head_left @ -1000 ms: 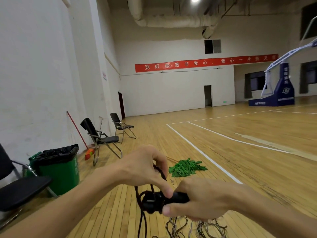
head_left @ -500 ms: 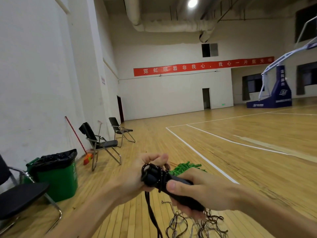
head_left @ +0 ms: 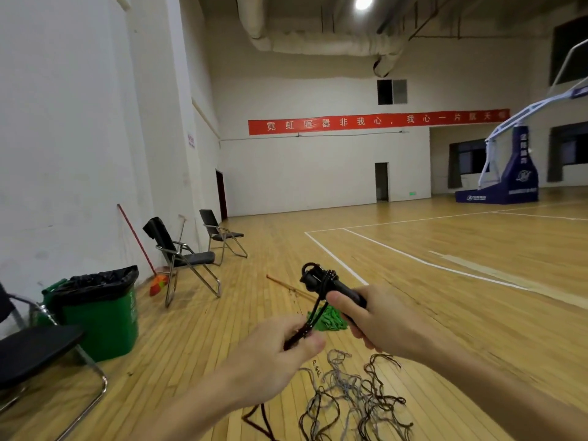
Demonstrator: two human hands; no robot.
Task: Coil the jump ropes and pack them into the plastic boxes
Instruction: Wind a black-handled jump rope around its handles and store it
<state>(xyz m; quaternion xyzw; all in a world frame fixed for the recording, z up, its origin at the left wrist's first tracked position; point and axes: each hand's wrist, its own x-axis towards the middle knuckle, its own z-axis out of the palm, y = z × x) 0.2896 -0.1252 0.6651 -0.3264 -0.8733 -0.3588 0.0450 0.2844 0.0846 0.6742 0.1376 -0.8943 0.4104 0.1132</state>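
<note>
"Pulling on that rope (head_left: 314,311) as you were, what could have gone wrong?"

"Your left hand (head_left: 273,354) had the strand pinched between thumb and fingertips, and it ran taut up to the wraps at the top of the handles (head_left: 331,283). Your right hand (head_left: 378,326) was curled round the lower part of those handles. The wraps sat close to the tip, so by my judgement a hard tug could have slid them off the end and let the coil spring loose. A slack pinch could have done the same."

"And the rest of the rope?"

"It dropped behind your left hand, so I couldn't tell how much was left to wind. It hung near the tangle (head_left: 350,393) of thin cords on the floor, and the tail could have snagged there."

"Anything else around?"

"A green heap (head_left: 329,321) lay on the floor behind your hands, with a stick (head_left: 286,286) beyond it. A bin (head_left: 101,313), chairs (head_left: 200,258) and a broom (head_left: 136,240) stood by the left wall, and a hoop stand (head_left: 521,167) stood far right. None of them blocked you. No box showed anywhere, so you would have had to find one before packing."
</note>
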